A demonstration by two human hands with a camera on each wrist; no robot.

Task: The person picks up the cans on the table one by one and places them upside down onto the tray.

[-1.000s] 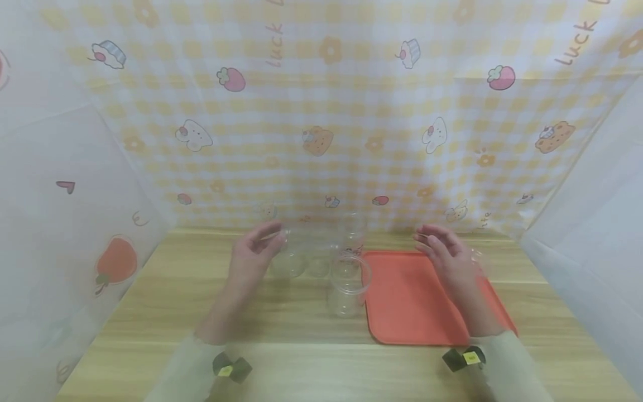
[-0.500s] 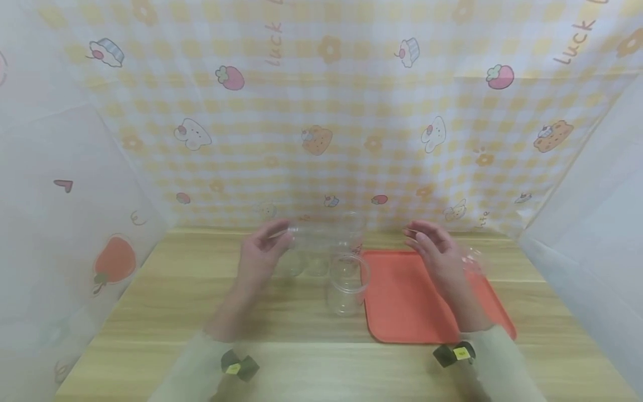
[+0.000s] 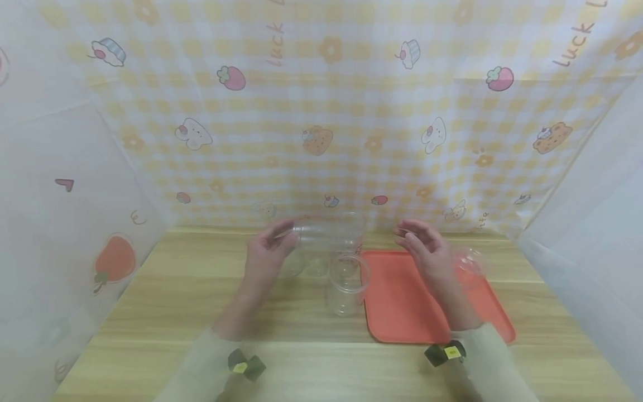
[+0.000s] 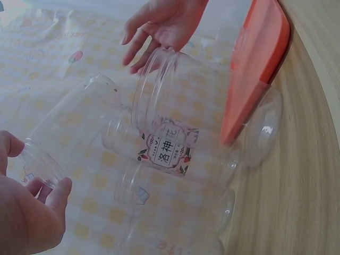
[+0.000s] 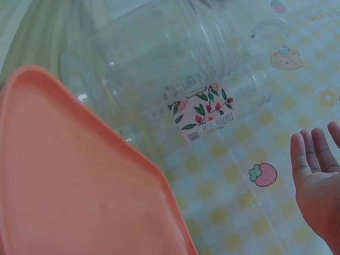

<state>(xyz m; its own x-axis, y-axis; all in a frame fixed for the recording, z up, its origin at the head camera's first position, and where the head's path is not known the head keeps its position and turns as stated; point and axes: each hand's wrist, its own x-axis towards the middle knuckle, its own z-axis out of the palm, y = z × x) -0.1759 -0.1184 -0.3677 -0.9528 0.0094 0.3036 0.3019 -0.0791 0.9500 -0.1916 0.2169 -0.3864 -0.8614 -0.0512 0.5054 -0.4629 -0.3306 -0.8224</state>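
Note:
My left hand (image 3: 268, 254) pinches a clear plastic jar (image 4: 74, 119) by its ribbed mouth end. The jar lies sideways in the air, its base pointing right. Below and behind it stand several more clear jars, one with a floral paper label (image 4: 164, 146). A larger clear jar (image 3: 344, 298) with a wide mouth stands in front of them, partly covering the labelled one. Over the back of the orange tray (image 3: 402, 307) is my right hand (image 3: 424, 251), fingers loosely bent and nothing in them. Its palm (image 5: 321, 202) faces the jars.
A crumpled-looking clear plastic piece (image 3: 469, 262) is at the tray's right side, partly behind my right forearm. The wooden table (image 3: 166, 312) ends at a yellow checked cloth (image 3: 321, 111) hung at the back. White sheets (image 3: 45, 234) close off both sides.
My left hand has moved a little to the right with the clear jar. My right hand has come left, towards the jars, and more of the clear piece on the right shows.

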